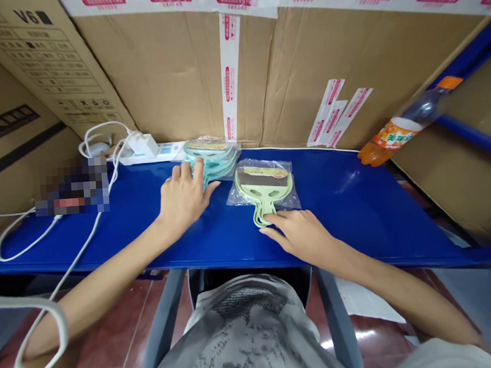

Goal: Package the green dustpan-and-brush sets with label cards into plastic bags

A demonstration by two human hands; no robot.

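Note:
My left hand (184, 196) is palm down with its fingers apart, its fingertips over the near part of a teal bundle of handled, fan-shaped tools (212, 159) in clear plastic. The hand covers part of that bundle. To its right lies a stack of light green tools of the same shape (264, 189), each with a wide head, two oval holes and a looped handle. A grey strip and a yellow label show across the top one. My right hand (301, 233) has its fingers and thumb around the handle end, which points toward me. Clear plastic (291, 199) spreads around the green heads.
Blue table (348, 216) with cardboard walls (170, 71) behind. A white power strip (170, 151) with a plugged-in charger (142, 143) sits at the back left; white cables (93, 231) loop over the left side. An orange drink bottle (397, 131) leans at the right.

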